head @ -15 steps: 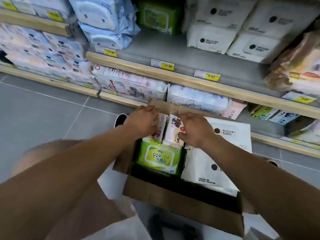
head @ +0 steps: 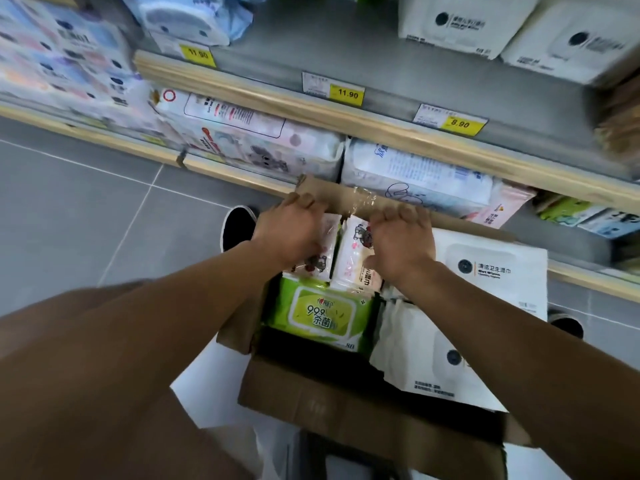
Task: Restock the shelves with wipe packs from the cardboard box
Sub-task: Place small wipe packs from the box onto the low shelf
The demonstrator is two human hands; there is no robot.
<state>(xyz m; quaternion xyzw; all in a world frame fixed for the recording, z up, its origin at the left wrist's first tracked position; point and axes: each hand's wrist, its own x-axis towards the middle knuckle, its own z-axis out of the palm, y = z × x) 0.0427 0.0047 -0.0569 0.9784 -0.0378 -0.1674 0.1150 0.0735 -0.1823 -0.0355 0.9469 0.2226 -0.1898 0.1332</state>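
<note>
Both hands barely shifted since earlier, still at the far end of the cardboard box (head: 346, 407) by the lower shelf (head: 415, 140). Left hand (head: 289, 233) and right hand (head: 401, 242) each curl fingers over 1 of 2 upright white wipe packs (head: 353, 258). Green pack (head: 320, 315) lies just behind them.

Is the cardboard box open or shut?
Open. The cardboard box has its flaps folded out, with the green wipe pack and white packs exposed inside.

bare grey shelf (head: 398, 81) offers room; white packs (head: 464, 26) block its back right.
</note>
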